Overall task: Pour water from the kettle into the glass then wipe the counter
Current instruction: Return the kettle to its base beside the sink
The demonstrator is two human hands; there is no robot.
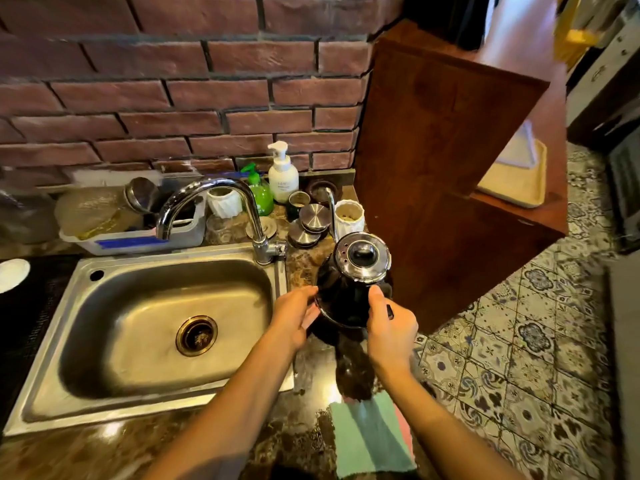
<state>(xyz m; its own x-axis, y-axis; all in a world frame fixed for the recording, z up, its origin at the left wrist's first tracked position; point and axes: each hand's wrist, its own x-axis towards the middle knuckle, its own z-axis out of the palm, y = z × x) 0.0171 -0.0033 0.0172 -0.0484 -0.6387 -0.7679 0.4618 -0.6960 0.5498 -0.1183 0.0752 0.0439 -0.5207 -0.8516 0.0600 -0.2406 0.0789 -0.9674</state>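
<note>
A black gooseneck kettle (346,289) with a shiny steel lid stands on the dark marble counter (304,441), right of the sink. Its thin spout curves up toward the back. My right hand (389,327) grips the kettle's handle on the near right side. My left hand (294,315) rests against the kettle's lower left side, fingers spread on its body. A clear glass (221,228) stands behind the sink, under the tap's arch. A teal cloth (370,438) lies on the counter near the front edge, below my right forearm.
The steel sink (156,327) with a chrome tap (221,209) fills the left. Soap bottles (282,173), steel lids (311,220), white cups and a grey dish tub (138,233) crowd the back. A wooden cabinet (440,168) stands close on the right. Tiled floor lies beyond the counter edge.
</note>
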